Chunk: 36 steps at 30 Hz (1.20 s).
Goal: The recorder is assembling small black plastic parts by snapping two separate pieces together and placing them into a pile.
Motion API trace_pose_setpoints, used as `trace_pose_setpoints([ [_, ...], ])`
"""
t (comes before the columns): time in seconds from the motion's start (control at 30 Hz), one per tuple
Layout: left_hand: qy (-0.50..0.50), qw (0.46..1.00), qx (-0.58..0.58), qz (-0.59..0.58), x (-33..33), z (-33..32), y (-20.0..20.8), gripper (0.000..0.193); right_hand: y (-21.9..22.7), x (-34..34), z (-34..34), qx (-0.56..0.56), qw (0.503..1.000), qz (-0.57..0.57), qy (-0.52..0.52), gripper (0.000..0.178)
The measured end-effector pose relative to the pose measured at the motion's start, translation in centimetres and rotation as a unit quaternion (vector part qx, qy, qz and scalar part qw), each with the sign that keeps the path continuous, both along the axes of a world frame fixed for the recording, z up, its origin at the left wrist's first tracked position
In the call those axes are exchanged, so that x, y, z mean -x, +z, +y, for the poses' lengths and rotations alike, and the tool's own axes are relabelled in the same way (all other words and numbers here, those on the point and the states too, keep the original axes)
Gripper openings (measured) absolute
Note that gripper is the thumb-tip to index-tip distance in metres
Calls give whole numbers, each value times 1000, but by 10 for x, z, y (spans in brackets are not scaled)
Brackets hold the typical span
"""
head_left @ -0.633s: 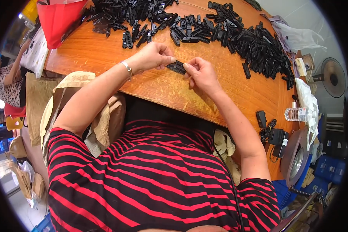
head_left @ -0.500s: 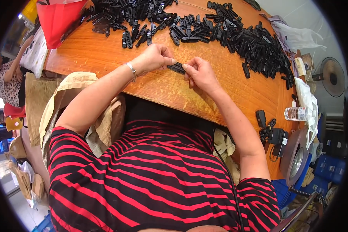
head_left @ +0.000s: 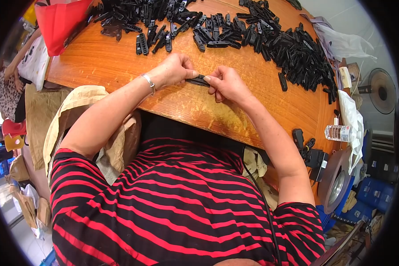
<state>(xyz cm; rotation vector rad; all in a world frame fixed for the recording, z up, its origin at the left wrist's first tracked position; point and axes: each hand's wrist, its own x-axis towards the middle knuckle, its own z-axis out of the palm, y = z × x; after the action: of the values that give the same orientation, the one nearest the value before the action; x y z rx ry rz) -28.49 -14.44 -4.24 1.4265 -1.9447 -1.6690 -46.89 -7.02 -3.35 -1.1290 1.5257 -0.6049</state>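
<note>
My L hand (head_left: 176,71) & R hand (head_left: 226,83) pinch opp ends of blk part (head_left: 197,80) | slim, longish, faint shine, fine detail too small to tell | over worn wood table (head_left: 97,62), blk pcs (head_left: 301,60) heaped beyond

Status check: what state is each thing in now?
Slim black plastic part: held at both ends
Bare left hand: pinching the part's left end
Bare right hand: pinching the part's right end
Loose black plastic parts: heaped together
Brown wooden table: finish worn near edge
Silver metal bracelet: on left wrist
Round grey fan: can't tell if spinning
</note>
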Motion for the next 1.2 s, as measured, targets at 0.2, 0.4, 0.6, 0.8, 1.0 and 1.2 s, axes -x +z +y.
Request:
trace_pose_setpoints([
  [0.2,-49,983,164,-62,-5,5,-16,28,1,1,0,3,997,73,37,22],
  [0.4,-55,974,184,-116,2,11,-8,25,-5,7,2,31,998,58,22,22],
  [0.6,13,991,-61,122,-7,25,5,34,5,7,23,161,986,-35,-4,18],
  [0.8,-15,993,-33,114,-27,39,26,25,29,-1,30,126,988,-53,69,19],
  [1.0,22,996,65,63,-58,69,41,24,31,-26,36,140,980,-69,125,13],
  [1.2,36,991,118,43,-77,85,43,17,34,-40,36,173,965,-56,188,13],
])
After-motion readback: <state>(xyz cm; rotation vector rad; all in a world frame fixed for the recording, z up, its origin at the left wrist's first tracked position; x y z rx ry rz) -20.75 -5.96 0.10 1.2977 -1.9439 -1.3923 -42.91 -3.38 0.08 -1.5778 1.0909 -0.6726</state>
